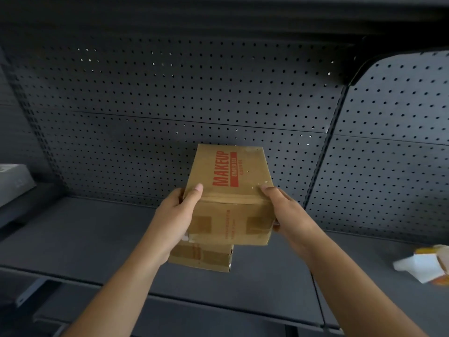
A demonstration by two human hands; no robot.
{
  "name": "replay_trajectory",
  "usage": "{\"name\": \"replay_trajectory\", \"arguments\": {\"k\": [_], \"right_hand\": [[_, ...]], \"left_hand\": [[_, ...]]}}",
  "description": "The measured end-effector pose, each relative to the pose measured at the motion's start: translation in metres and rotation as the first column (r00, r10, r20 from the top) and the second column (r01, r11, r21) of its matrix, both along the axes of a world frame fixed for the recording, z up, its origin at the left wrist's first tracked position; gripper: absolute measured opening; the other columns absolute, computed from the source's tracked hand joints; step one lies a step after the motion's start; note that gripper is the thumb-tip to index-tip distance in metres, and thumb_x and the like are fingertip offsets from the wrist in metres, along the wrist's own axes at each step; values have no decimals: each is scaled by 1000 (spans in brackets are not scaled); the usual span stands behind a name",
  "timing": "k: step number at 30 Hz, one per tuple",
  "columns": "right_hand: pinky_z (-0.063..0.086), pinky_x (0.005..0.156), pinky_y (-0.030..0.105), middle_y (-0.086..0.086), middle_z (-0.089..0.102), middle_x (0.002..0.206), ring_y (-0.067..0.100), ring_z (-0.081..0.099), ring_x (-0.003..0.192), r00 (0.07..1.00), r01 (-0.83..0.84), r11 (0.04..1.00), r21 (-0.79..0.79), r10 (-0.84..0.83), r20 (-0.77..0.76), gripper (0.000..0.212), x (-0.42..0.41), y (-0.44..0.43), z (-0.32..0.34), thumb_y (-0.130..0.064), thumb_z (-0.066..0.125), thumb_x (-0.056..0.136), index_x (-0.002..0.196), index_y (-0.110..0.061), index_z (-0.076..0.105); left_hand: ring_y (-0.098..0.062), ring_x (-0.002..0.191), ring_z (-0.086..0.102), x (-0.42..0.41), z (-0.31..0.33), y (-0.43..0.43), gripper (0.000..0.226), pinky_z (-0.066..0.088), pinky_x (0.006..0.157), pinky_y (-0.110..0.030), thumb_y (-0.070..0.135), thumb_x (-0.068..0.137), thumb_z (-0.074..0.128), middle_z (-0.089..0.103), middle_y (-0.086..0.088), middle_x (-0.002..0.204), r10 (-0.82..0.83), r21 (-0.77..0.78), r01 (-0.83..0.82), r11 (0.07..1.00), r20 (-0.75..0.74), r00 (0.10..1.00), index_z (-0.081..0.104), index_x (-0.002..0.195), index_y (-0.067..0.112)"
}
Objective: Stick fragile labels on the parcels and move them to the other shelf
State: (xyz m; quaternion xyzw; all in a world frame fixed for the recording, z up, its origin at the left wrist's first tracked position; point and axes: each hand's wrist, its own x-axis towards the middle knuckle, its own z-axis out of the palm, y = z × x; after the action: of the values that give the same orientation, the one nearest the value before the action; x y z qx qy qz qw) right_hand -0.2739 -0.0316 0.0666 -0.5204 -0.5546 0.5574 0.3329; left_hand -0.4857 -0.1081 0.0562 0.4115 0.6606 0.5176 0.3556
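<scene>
A brown cardboard parcel point(230, 190) with red "MAKEUP" print on top is held between both hands above the dark shelf point(85, 239). My left hand point(175, 217) grips its left side, thumb on the top face. My right hand point(286, 210) grips its right side. A second, flatter brown parcel point(201, 259) lies on the shelf directly beneath the held one; whether the two touch is unclear. No fragile label shows on the faces in view.
A perforated dark back panel point(170, 105) rises behind the shelf. A grey box point(14, 183) sits at the far left. White and orange paper or packaging point(427, 263) lies on the neighbouring shelf bay at the right.
</scene>
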Motion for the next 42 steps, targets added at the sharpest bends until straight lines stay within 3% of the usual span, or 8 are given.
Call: {"name": "replay_trajectory", "arguments": {"k": [5, 11, 18, 23, 25, 35, 40, 42], "right_hand": [[46, 97, 38, -12, 68, 116, 12, 62, 110, 996, 82, 996, 19, -82, 17, 36, 25, -11, 2, -63, 48, 95, 118, -41, 65], [45, 85, 32, -12, 68, 112, 10, 62, 106, 982, 186, 982, 15, -186, 11, 31, 58, -30, 0, -58, 47, 97, 112, -38, 66], [46, 106, 42, -21, 75, 95, 8, 65, 105, 940, 341, 940, -11, -341, 10, 27, 104, -47, -13, -58, 51, 94, 101, -42, 72], [45, 109, 43, -16, 69, 104, 8, 61, 105, 916, 401, 915, -44, -402, -3, 23, 146, -55, -20, -55, 50, 97, 101, -43, 68], [43, 110, 44, -16, 66, 106, 7, 59, 105, 911, 412, 910, -49, -412, -3, 20, 165, -55, -24, -55, 49, 98, 97, -45, 66], [46, 107, 44, -15, 67, 115, 11, 59, 115, 935, 353, 932, -85, -356, -17, 25, 271, -22, -62, -57, 48, 97, 111, -49, 66], [47, 107, 44, -14, 65, 119, 10, 58, 114, 959, 277, 953, -119, -281, -22, 18, 308, 2, -82, -53, 49, 99, 111, -48, 62], [47, 107, 44, -15, 65, 119, 9, 59, 114, 968, 245, 960, -132, -250, -20, 18, 318, 11, -91, -52, 50, 99, 112, -48, 61]], "left_hand": [[-13, 106, 68, 18, -3, 1, 35, 55, 94, -45, 77, 84, 53, 72, 19, 110, -75, 15, 75, 997, 10, 997, 63, 102, 49], [-7, 109, 63, 48, -8, 4, 32, 52, 97, -43, 69, 89, 54, 68, 23, 112, -166, 34, 165, 986, 12, 986, 60, 109, 44], [-7, 112, 62, 94, -23, 7, 43, 51, 100, -47, 72, 85, 55, 67, 23, 116, -290, 15, 289, 957, 36, 956, 57, 116, 42], [-10, 123, 58, 134, -33, 15, 47, 48, 105, -50, 87, 74, 53, 65, 25, 120, -362, 5, 362, 932, 1, 932, 57, 109, 56], [-10, 115, 62, 153, -38, 18, 61, 52, 99, -49, 89, 71, 54, 66, 22, 118, -376, -14, 377, 926, 17, 926, 55, 116, 47], [-8, 106, 63, 259, -63, 43, 48, 54, 94, -44, 73, 86, 52, 65, 16, 115, -327, -114, 323, 939, -11, 945, 54, 116, 35], [-7, 98, 62, 302, -79, 54, 44, 50, 74, -32, 66, 93, 47, 65, 10, 109, -256, -168, 242, 956, -73, 964, 52, 111, 27], [-9, 96, 63, 312, -86, 57, 44, 53, 76, -34, 68, 92, 46, 66, 8, 106, -233, -190, 214, 958, -83, 969, 53, 108, 27]]}}
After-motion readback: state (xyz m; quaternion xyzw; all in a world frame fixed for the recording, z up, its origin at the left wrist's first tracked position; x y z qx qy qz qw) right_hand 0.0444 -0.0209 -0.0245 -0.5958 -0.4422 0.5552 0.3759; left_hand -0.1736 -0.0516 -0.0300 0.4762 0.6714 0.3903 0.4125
